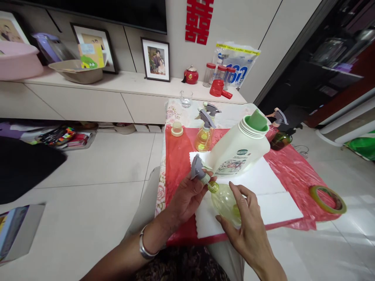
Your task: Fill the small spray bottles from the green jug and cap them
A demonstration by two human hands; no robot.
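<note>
My left hand (187, 197) is closed around a grey and white spray nozzle (199, 170). The nozzle's lower end sits at the neck of a clear yellow-green spray bottle (224, 199); I cannot tell whether its tube is inside. Fingers and thumb of my right hand (247, 218) grip the bottle's body, which lies tilted over white paper (278, 207). Just behind stands a large cream detergent jug (231, 150), uncapped, with a green spout (258, 120). A second spray bottle (203, 138) with amber liquid stands to its left.
A cream cap (177, 128) lies on the red plastic sheet (180, 164) at the left. A roll of tape (328, 199) rests at the right edge. More spray bottles (279, 138) stand behind the jug, and a glass cup (186, 98) is at the table's back.
</note>
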